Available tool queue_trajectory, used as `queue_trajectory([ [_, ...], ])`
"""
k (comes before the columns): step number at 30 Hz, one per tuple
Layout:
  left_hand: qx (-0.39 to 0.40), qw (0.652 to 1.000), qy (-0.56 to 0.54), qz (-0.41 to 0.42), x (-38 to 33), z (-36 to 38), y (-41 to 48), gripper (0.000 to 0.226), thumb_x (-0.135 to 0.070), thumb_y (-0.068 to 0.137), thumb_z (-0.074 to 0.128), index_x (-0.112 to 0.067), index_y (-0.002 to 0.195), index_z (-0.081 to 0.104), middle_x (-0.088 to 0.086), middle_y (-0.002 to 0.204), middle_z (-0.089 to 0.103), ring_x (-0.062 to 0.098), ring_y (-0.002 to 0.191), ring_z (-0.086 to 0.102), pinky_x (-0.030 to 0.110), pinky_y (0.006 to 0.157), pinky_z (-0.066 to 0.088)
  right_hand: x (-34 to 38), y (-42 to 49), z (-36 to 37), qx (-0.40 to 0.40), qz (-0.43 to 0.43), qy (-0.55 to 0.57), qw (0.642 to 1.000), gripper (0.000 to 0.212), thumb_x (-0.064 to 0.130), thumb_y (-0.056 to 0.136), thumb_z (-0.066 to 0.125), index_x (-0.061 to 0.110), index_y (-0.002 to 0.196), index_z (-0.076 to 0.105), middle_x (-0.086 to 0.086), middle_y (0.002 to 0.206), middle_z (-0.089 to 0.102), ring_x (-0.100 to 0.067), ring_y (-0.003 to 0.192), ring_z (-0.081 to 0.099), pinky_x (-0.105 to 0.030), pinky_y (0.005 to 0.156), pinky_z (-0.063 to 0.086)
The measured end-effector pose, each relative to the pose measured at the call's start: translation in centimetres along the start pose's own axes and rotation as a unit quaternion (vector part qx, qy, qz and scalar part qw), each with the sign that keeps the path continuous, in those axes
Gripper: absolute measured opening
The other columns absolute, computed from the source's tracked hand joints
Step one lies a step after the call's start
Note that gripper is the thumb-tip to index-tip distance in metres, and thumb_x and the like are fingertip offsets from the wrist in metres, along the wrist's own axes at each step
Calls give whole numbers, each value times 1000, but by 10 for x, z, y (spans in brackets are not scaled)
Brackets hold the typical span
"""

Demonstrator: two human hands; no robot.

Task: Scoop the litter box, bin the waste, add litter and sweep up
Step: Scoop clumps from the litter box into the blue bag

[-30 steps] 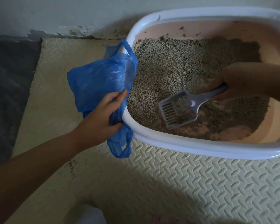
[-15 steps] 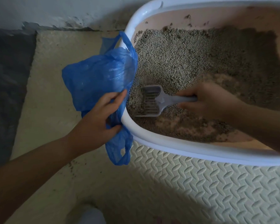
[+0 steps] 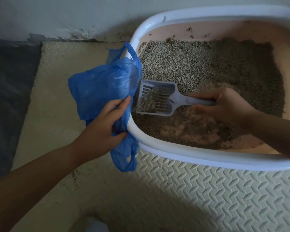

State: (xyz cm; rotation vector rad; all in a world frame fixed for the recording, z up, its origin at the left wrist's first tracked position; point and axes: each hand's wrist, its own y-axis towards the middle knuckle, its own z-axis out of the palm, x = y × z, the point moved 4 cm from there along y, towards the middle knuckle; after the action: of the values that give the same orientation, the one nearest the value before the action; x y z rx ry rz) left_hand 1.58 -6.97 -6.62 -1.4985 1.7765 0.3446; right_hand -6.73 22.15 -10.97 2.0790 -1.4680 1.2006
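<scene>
A pink litter box with a white rim (image 3: 182,153) holds grey litter (image 3: 182,64), scraped thin near its front so the pink floor shows. My right hand (image 3: 224,104) grips the handle of a grey slotted scoop (image 3: 156,97). The scoop is raised above the litter at the box's left end, with a clump of litter lying on its slots. My left hand (image 3: 104,128) pinches a blue plastic bag (image 3: 100,86) against the outside of the left rim. One bag handle hangs over the rim, and the scoop's front edge is right beside the bag.
The box stands on a cream embossed foam mat (image 3: 191,190) with scattered litter grains near my left wrist. A dark grey floor strip (image 3: 10,97) lies to the left. A pale wall (image 3: 74,17) with a scuffed base runs behind the box.
The scoop has swept from the middle of the box to its left end and lifted out of the litter with a clump on it. My left hand and the bag stayed put.
</scene>
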Motion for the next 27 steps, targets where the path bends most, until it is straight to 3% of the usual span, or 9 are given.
queue_trajectory([
  [3,-17,1000,-23,-13,-2,-5,0,90,2,80,68,-42,141,19,-25,132,29,-11,122,37,15,91,47,2,-10,-10,-18,-7,5,1000,44,19,77,78,54,97,61,28,81,69,6,73,63,-7,63,44],
  [6,-34,999,-27,-18,-5,-11,-2,86,-4,80,71,-39,141,22,-26,133,29,-14,122,34,7,89,42,5,-19,-21,-50,-2,-12,999,42,20,77,77,51,100,61,16,82,69,-3,71,61,-9,60,41],
  [10,-44,999,-11,-18,-7,-16,-3,86,-8,81,72,-36,144,21,-27,132,28,-17,119,34,11,93,43,12,-29,-34,-83,10,0,997,41,19,77,78,35,111,64,20,94,67,20,65,55,-2,65,42],
  [13,-54,998,-14,-21,-10,-18,-4,85,-7,82,71,-30,147,22,-19,130,32,-18,121,32,8,93,40,16,-36,-43,-93,19,-2,996,37,22,77,78,37,109,66,34,71,65,15,58,55,-4,58,42],
  [15,-56,998,-10,-25,-11,-19,-5,85,-8,82,70,-29,148,21,-19,133,30,-16,124,30,12,98,39,21,-40,-47,-102,13,-10,995,37,21,77,77,39,107,65,38,64,61,15,56,54,-2,56,38],
  [18,-56,998,-12,-35,-10,-21,-6,86,-9,82,71,-32,148,21,-23,130,30,-12,126,32,29,107,38,29,-45,-49,-101,-3,-21,995,38,18,77,77,32,111,66,38,76,60,20,60,54,1,58,38],
  [20,-56,997,-23,-41,-9,-22,-8,86,-10,82,71,-34,147,20,-23,129,31,-8,128,32,36,110,37,32,-48,-51,-111,-6,-10,994,37,21,76,77,41,104,64,35,68,62,15,60,56,0,58,39],
  [24,-63,997,-24,-48,-9,-26,-9,86,-11,82,70,-33,148,20,-23,131,29,-6,130,30,38,111,34,38,-50,-54,-129,-18,-4,991,39,19,78,76,47,99,59,38,61,60,18,59,54,1,56,37],
  [27,-66,996,-24,-51,-8,-27,-10,86,-12,82,71,-31,149,20,-24,134,28,-3,131,30,40,111,35,42,-50,-56,-133,-23,-17,991,39,18,77,76,44,101,60,38,68,59,22,61,53,2,59,36],
])
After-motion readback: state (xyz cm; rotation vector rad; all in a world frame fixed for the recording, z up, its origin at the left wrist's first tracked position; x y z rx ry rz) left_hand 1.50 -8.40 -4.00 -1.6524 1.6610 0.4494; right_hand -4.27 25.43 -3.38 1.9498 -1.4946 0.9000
